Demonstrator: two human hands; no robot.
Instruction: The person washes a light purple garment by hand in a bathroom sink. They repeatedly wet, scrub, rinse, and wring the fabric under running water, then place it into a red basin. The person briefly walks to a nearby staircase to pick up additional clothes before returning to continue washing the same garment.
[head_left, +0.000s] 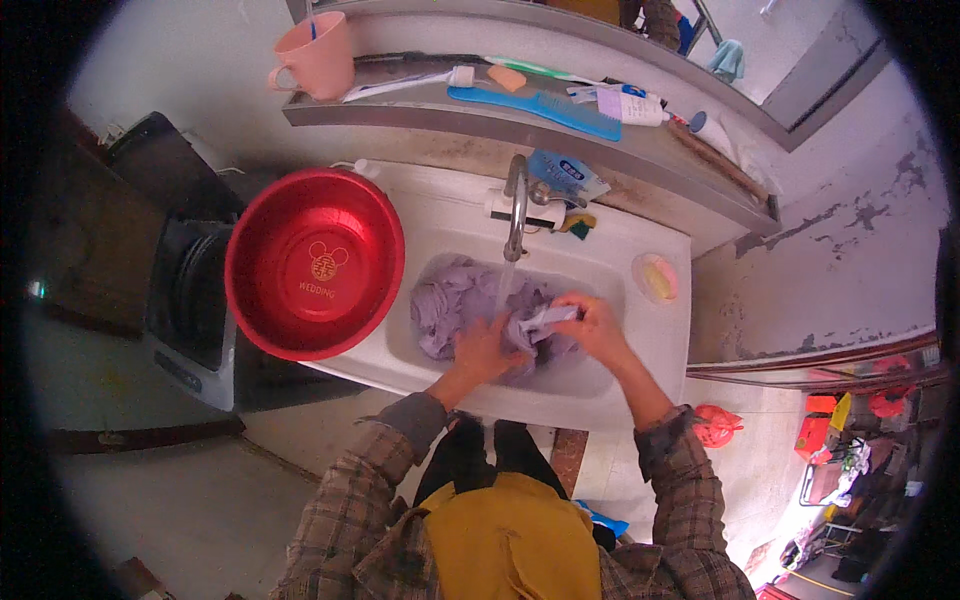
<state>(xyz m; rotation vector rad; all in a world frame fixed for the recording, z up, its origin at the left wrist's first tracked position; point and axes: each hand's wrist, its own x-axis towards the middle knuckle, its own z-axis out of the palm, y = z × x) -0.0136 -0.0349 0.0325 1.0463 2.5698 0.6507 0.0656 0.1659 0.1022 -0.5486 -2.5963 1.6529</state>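
Note:
Lavender cloth lies bunched and wet in the white sink basin. Water runs onto it from the chrome faucet. My left hand rests on the cloth near the stream, fingers spread; whether it grips any fabric cannot be told. At the basin's right side my right hand pinches a raised fold of the cloth between thumb and fingers. Part of the cloth below the hands is blurred or under water.
A red metal basin stands on the counter at the left. A soap dish with soap sits at the right. Above, a ledge holds a pink mug, a blue comb and tubes. A washing machine with raised lid stands at the left.

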